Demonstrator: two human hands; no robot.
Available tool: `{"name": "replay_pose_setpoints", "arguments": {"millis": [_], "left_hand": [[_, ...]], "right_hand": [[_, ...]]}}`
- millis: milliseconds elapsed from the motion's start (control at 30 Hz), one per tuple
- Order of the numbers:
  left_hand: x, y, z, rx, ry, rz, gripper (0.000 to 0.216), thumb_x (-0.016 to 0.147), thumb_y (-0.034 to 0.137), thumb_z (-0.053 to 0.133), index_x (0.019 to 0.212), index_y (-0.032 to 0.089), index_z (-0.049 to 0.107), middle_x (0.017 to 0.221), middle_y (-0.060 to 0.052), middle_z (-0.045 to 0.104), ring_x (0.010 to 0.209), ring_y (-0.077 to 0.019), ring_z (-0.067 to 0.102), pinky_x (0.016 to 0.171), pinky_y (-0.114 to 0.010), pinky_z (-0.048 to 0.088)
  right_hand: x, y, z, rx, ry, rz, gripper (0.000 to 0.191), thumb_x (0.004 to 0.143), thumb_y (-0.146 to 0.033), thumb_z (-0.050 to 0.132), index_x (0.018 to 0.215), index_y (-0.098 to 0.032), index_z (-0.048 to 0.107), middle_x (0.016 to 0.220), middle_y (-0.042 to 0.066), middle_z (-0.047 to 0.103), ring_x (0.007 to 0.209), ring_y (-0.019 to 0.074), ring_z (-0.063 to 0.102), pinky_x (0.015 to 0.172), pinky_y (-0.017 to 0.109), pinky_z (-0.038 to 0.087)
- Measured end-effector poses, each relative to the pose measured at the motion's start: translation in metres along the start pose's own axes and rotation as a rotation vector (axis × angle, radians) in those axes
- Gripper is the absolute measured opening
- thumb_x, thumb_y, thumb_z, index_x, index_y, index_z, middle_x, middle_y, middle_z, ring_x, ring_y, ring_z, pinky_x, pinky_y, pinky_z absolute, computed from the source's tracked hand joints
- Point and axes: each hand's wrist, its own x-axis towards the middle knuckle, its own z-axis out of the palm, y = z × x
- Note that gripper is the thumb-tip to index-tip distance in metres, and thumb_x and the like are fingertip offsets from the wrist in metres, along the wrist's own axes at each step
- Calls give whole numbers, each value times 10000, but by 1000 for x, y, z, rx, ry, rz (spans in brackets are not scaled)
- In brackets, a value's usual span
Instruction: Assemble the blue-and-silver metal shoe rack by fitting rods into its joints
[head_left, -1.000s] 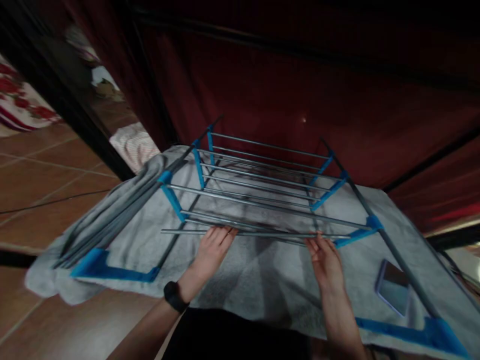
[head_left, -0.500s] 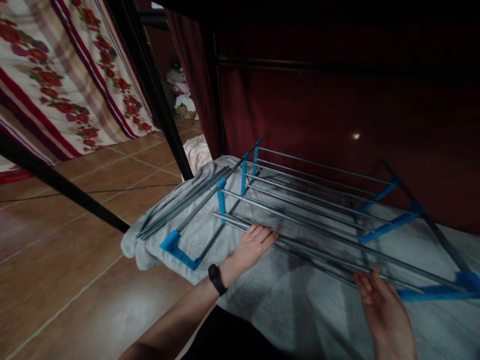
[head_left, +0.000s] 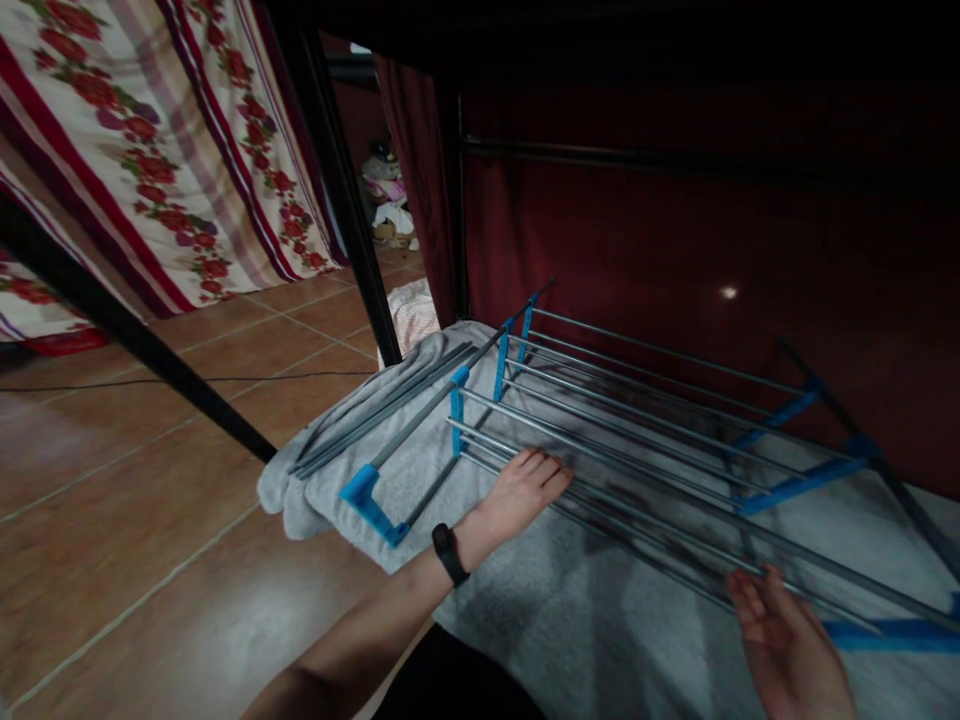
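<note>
A metal rack of grey rods with blue plastic connectors lies on a grey towel on the floor. My left hand, a black band on its wrist, rests with fingers together on the left end of the nearest loose rod. My right hand lies at the lower right, its fingertips on the same rod near a blue connector. Whether either hand truly grips the rod is hard to tell.
Spare grey rods and a blue corner piece lie on the towel's left edge. Black frame poles stand at the left. A flowered curtain hangs behind, above brown floor tiles. A dark red fabric wall backs the rack.
The view has swung left, so the curtain and floor now show and the phone on the towel is out of view. Both hands stay on the nearest rod, which has slid to the left connector.
</note>
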Motion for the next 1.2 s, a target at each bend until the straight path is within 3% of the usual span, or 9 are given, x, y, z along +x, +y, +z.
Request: {"name": "replay_pose_setpoints", "arguments": {"millis": [200,300,400,500,633,900,1000,1067,1200], "left_hand": [[1,0,3,-13,-15,-17,327,1114,144,533,1403,214,669,1196,-97,754,1075,-224,692,975,-399,551],[0,0,4,-23,3,-16,327,1117,140,510,1388,214,678,1190,-100,758,1076,-224,699,984,-398,552],[-1,1,5,-25,37,-9,317,1113,136,511,1373,190,683,1180,-107,765,1085,-226,702,992,-387,547],[-3,2,6,-42,63,-20,328,1120,147,496,1379,197,691,1189,-111,775,1093,-228,715,1024,-397,552],[-4,5,10,-84,114,-64,379,1118,135,467,1414,216,689,1222,-109,795,1162,-235,726,1134,-452,543],[-20,12,9,-56,221,-114,366,1100,114,516,1399,226,695,1353,-129,780,1376,-264,681,1242,-518,480],[-44,6,11,-90,470,-312,279,1083,159,602,1332,248,690,1253,-117,772,1309,-283,696,1188,-539,510],[-56,-6,14,-179,697,-597,206,1074,278,667,1277,246,683,1215,-120,743,1233,-292,700,1129,-532,543],[-53,-47,16,-494,1030,-1139,427,1046,582,666,1307,246,670,1360,-141,696,1322,-300,650,1184,-503,505]], "right_hand": [[-20,3,12,-163,-142,103,399,742,-606,940,858,-247,812,965,105,820,902,274,807,788,439,716],[-45,6,26,-264,-227,33,444,733,-650,939,923,-263,831,998,108,828,905,299,810,777,449,712],[-69,9,47,-533,-345,-250,376,890,-626,829,1056,-288,840,1101,91,843,979,286,809,874,433,684],[-80,14,75,-795,-506,-698,281,1047,-500,668,1202,-318,814,1262,76,828,1179,280,774,1048,453,625],[-77,21,112,-1064,-653,-1170,368,1096,-257,545,1423,-300,708,1414,99,775,1321,287,712,1195,523,524],[-56,17,125,-1422,-653,-1343,625,977,-18,469,1537,-273,577,1174,93,785,1049,292,742,989,473,591],[-54,14,123,-1437,-668,-1363,678,947,3,491,1555,-288,556,1159,78,775,1037,284,738,975,457,598],[-54,13,122,-1449,-666,-1375,684,938,14,497,1554,-277,550,1149,73,768,1025,276,733,973,450,603],[-52,10,122,-1482,-691,-1391,656,941,22,512,1540,-245,546,1159,73,757,1032,259,731,983,433,611]]}}
